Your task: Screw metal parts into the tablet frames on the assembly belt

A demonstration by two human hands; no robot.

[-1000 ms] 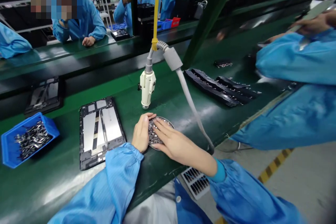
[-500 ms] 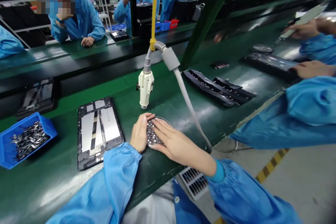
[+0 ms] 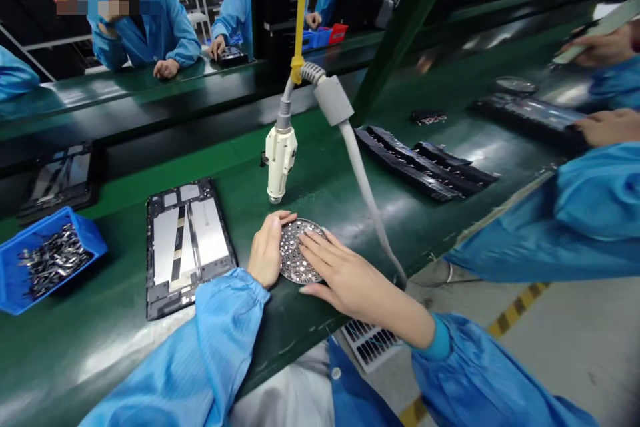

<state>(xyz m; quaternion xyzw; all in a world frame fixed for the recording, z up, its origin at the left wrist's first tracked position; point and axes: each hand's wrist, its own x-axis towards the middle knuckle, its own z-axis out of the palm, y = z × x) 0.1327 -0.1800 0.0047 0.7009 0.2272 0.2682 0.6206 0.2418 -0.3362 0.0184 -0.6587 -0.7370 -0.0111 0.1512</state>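
A round dish with small screws [image 3: 295, 255] lies on the green bench in front of me. My left hand [image 3: 267, 248] is curled round the dish's left edge, its fingers pressed together. Flat on the dish's right side rests my right hand [image 3: 345, 273], fingers stretched out over the screws and thumb apart. Just beyond the dish, a cream electric screwdriver [image 3: 281, 163] hangs upright by a yellow strap [image 3: 302, 20]. To the left is an opened tablet-like device [image 3: 193, 240] with its inside facing up.
A blue bin of small metal parts [image 3: 90, 230] stands at far left. Another device [image 3: 60, 177] lies behind it. Black strips [image 3: 425, 163] lie on the right. A grey cable [image 3: 365, 187] droops to the bench edge. A co-worker's hand [image 3: 613, 125] rests on a dark device at right.
My right hand has slid a little to the right across the dish, uncovering more screws. My left hand stays at the dish's edge. The view has shifted slightly.
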